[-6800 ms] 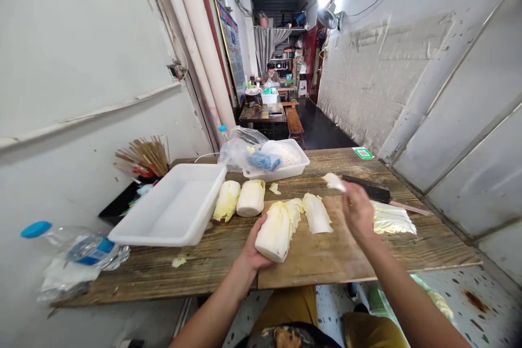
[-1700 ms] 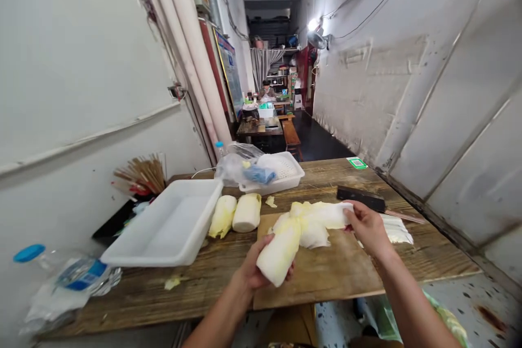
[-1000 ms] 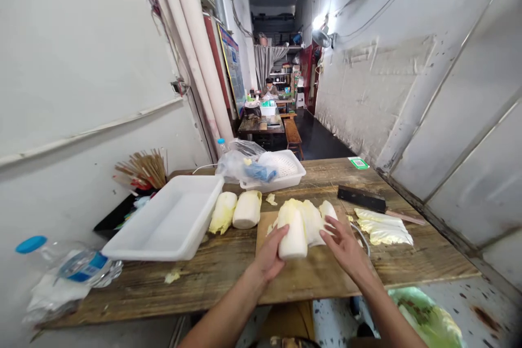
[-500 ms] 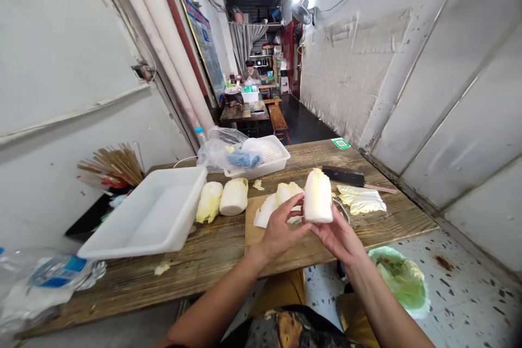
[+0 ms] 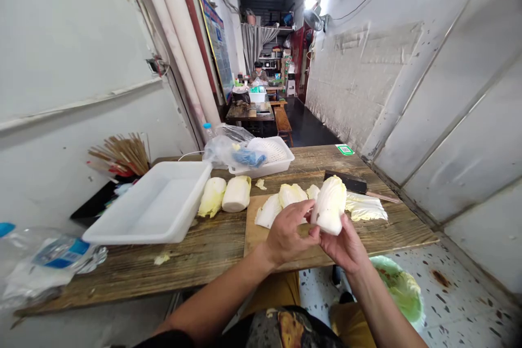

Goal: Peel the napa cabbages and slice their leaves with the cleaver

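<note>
left hand (image 5: pixel 287 231) curled against side of cabbage heart (image 5: pixel 329 205), right hand (image 5: pixel 341 244) cupped under it; cutting board (image 5: pixel 253 234) below hands, cleaver (image 5: pixel 345 182) just beyond.

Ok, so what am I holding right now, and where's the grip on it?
A napa cabbage heart. Your right hand cradles its white lower end from beneath, while your left hand grips its side with the fingers.

Right now I'm in a narrow back passage of a small eatery: a wooden counter (image 5: pixel 122 283), a chopping board (image 5: pixel 256 234) under my left hand (image 5: pixel 289 231), a cleaver (image 5: pixel 342 182) beyond my right hand (image 5: pixel 342 244), skewers (image 5: pixel 120 155) off left, a green QR sticker (image 5: pixel 345 149) ahead, and a bench (image 5: pixel 282 125) down the corridor.
</note>
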Demonstrator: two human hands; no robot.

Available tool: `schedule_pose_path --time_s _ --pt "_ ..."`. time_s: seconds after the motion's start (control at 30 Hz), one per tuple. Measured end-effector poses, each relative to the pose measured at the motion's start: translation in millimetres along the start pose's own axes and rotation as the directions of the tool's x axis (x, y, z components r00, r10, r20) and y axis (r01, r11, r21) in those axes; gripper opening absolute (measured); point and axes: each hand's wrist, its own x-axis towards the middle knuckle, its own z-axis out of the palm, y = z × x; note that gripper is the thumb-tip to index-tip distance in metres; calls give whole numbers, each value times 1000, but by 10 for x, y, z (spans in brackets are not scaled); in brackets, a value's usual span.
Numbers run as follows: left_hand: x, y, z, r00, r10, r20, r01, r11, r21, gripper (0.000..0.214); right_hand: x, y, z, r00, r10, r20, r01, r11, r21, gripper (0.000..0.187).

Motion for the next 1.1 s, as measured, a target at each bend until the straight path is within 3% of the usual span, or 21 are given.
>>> schedule_pose_path --time_s 0.23,0.4,0.53,0.67,0.93,1.1 --pt "48 38 32 1000 21 -1 -21 999 -31 42 17 17 -62 996 11 -86 -11 1000 5 51" --pt "81 69 37 991 -114 74 117 992 -43 50 8 44 -86 985 -110 -130 100 992 -82 54" --pt "86 80 33 967 -205 150 221 971 -92 53 1 58 -160 975 -137 -174 114 984 -136 64" --pt "47 48 49 935 -288 206 317 940 -123 61 -26 35 -193 977 -134 -165 101 976 -195 60" --pt "31 21 40 901 -358 247 398 907 -140 71 -67 3 -109 985 -143 -100 110 954 -279 57" --pt "32 -1 75 832 -517 200 535 844 -42 67 -31 43 -120 990 -130 -63 104 943 -317 56"
